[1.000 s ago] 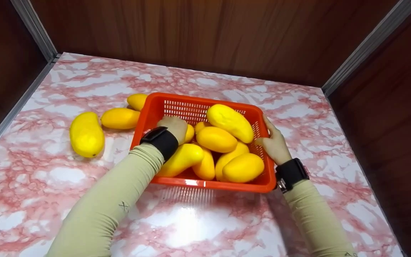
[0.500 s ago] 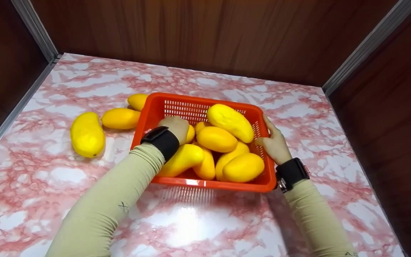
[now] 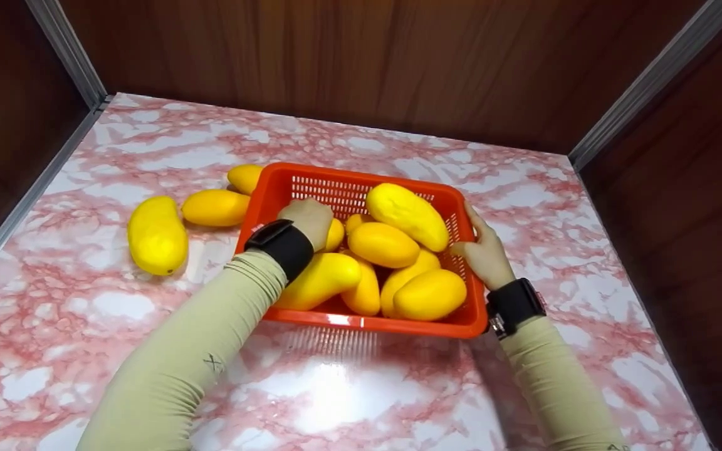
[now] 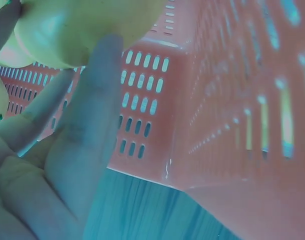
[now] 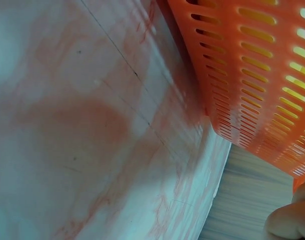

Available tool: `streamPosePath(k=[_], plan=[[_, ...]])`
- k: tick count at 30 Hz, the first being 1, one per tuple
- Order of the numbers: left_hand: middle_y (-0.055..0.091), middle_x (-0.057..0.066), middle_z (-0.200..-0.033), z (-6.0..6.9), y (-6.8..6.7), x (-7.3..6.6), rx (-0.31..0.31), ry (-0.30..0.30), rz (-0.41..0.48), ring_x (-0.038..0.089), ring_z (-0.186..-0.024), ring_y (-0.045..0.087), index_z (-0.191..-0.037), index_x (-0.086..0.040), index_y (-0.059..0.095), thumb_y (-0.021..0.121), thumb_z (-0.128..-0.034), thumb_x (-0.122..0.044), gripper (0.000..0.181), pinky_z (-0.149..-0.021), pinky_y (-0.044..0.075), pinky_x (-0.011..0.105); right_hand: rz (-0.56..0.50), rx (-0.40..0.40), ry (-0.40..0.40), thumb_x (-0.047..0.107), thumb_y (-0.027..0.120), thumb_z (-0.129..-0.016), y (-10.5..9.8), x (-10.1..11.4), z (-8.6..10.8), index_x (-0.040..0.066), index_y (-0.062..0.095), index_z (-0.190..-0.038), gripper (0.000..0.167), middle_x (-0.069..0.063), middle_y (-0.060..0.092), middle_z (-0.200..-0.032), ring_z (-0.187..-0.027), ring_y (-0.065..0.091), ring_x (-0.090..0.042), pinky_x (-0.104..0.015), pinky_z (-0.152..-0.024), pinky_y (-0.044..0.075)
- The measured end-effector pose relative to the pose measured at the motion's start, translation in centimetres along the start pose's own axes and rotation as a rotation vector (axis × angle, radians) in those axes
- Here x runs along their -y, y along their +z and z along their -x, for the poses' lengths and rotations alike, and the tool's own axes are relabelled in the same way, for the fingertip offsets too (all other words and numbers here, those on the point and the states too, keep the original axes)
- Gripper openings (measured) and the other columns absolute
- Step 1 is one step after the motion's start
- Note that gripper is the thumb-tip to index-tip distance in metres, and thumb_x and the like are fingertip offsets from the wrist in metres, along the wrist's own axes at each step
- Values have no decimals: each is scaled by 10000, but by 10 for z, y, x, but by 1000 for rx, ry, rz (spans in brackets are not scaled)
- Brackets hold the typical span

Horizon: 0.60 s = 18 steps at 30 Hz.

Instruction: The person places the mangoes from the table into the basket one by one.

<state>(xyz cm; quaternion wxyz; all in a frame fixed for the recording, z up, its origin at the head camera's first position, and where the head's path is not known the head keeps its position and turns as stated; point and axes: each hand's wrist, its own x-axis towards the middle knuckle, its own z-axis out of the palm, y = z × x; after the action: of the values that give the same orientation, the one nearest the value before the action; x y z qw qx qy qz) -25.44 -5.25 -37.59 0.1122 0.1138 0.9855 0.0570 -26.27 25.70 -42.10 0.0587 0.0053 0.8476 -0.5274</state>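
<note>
An orange-red perforated plastic basket (image 3: 373, 324) holds several yellow mangoes (image 3: 430, 294). My left hand (image 3: 306, 220) reaches down inside its left part. There, in the left wrist view, the fingers and thumb hold a mango (image 4: 77, 30); from the head view the hand and wristband hide most of this grip. On the basket's right side, my right hand (image 3: 486, 257) grips the wall, with the thumb inside and the fingers outside. Only some fingertips (image 5: 290, 220) of that hand show in the right wrist view.
Left of the basket, a large mango (image 3: 157, 235) and a smaller mango (image 3: 215, 207) lie on the pink marbled table (image 3: 116, 357). Another mango (image 3: 245, 178) sits partly behind the basket's left rim. Dark wood panels (image 3: 336, 62) enclose the back and sides.
The left hand has shifted very slightly toward the back within the basket. The right hand keeps its place on the basket wall, and the mangoes lie as before.
</note>
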Motion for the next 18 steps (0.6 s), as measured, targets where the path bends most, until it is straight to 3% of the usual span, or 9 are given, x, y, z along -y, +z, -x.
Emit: streamPosePath(k=[5,9,18], plan=[[639,217,-1238,2,-5,2,-11,-26,-9,420,-1111,604,-1219,-33,675,599,-897,-111,340,-886,535,538,5,-1,-2,-19,615,-781,0,-1,0,358,238,-1566,949,-176,489,-1468,-1012,620,-273,-305,-801,569],[640,216,-1232,2,-8,1,-28,-43,1,421,-1097,600,-1224,-43,677,571,-929,-90,316,-877,532,548,6,-3,-6,-18,607,-784,0,-2,1,345,233,-1571,944,-190,487,-1464,-1027,614,-291,-329,-819,570],[665,218,-1189,8,-26,12,-96,-20,36,411,-1062,644,-1164,-17,689,509,-958,-46,275,-850,544,557,18,-1,0,-11,615,-784,-1,1,0,356,232,-1568,946,-165,469,-1488,-1080,599,-312,-340,-843,566]])
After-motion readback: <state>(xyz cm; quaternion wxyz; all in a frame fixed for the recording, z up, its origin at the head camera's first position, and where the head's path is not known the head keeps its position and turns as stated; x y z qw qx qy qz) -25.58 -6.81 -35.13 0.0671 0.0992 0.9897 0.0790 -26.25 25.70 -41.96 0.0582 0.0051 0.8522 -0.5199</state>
